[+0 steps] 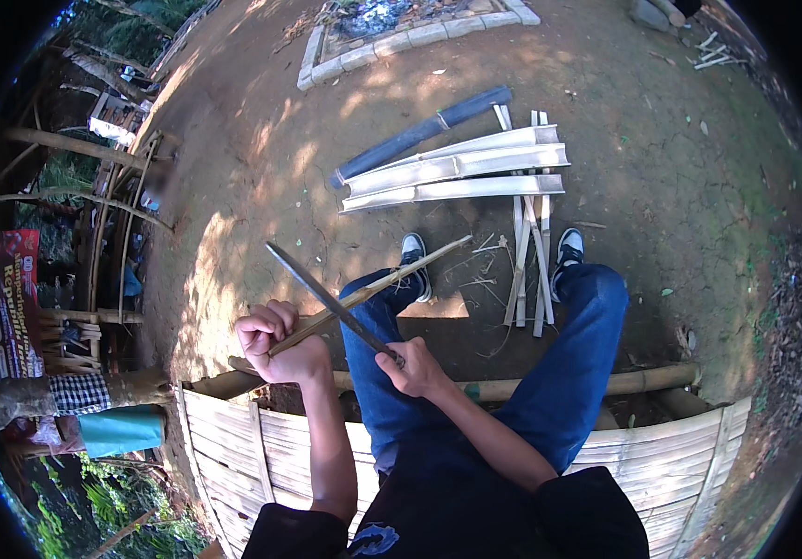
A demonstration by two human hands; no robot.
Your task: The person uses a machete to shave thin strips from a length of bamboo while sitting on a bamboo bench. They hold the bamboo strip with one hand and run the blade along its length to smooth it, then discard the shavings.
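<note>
Left hand: grip curled round strip's end
Right hand: grip clenched on knife, across strip
Knife risk: could skid along strip into left hand if forced

A black top is bearing a blue emblem at six o'clock; blue jeans and dark-and-white sneakers are showing.

Tan strip, grey knife, blue jeans, cloth (black-and-white check)

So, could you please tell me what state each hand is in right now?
Left hand: closed, holding a bamboo strip.
Right hand: closed, holding a long-bladed knife.
</note>
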